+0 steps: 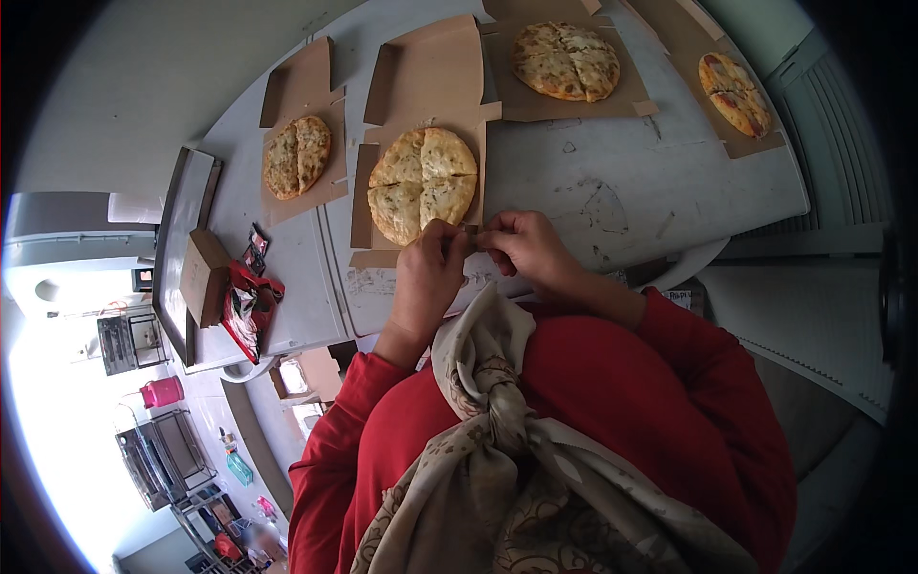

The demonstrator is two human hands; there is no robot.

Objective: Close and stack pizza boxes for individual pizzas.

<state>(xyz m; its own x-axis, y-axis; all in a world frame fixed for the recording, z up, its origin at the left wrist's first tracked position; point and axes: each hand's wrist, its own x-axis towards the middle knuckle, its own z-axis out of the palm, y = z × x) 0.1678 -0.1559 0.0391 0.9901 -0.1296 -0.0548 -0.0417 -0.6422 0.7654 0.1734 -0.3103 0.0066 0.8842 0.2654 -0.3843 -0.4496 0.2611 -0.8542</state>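
Note:
An unfolded cardboard pizza box lies before me, its lid laid back. On its base rests a pizza with a pale cheese topping, cut into quarters. At the front right corner of that box, the fingertips of my left hand pinch a small brown cardboard flap. My right hand grips the same flap from the other side with thumb and bent fingers. The fingers hide most of the flap. My left knuckles are close beside the pizza's front edge; whether they touch it I cannot tell.
More pizzas lie on opened boxes: a smaller one at left, one behind and one at far right. Left on the white table are a metal tray, a folded box, a red packet and small sachets.

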